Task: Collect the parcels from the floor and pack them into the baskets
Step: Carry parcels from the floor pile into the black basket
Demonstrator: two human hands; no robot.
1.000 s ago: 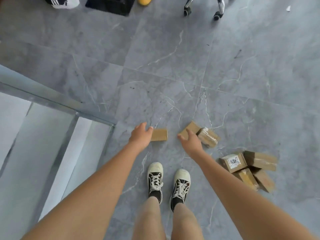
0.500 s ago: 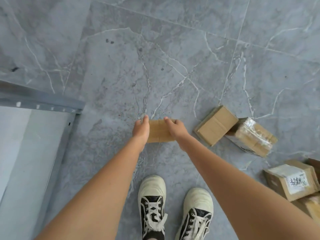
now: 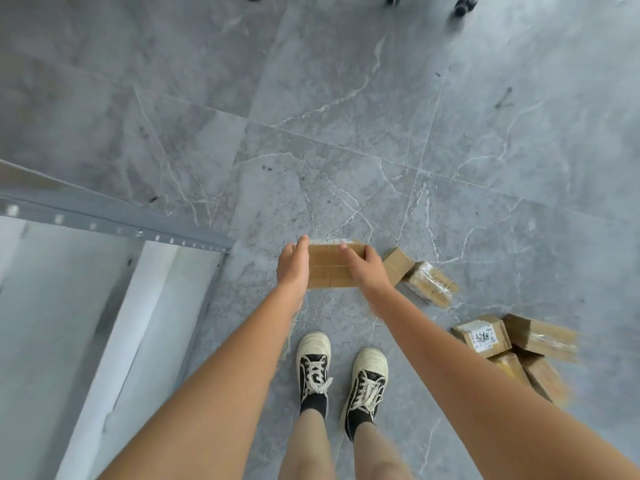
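Above the sneakers (image 3: 341,372), the left hand (image 3: 294,265) and right hand (image 3: 363,268) clasp opposite ends of a flat cardboard parcel (image 3: 327,268), lifted over the grey floor (image 3: 311,116). It looks light and stiff, so gripping both short edges should serve. More parcels (image 3: 420,277) lie just right.

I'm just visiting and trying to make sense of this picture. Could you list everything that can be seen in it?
Held parcel: one, brown cardboard, gripped between both hands above the floor.
Parcels by the right hand: two, a plain brown box and a film-wrapped box, touching, on the floor.
Parcel pile: at least four, brown, far right on the floor; one bears a white label.
Floor: grey marbled tiles.
Metal shelf frame: one, grey, left side.
Chair castors: black, top edge; the count is unclear.
Shoes: two, cream and black, bottom centre.
Left hand: grips the parcel's left end.
Right hand: grips its right end.
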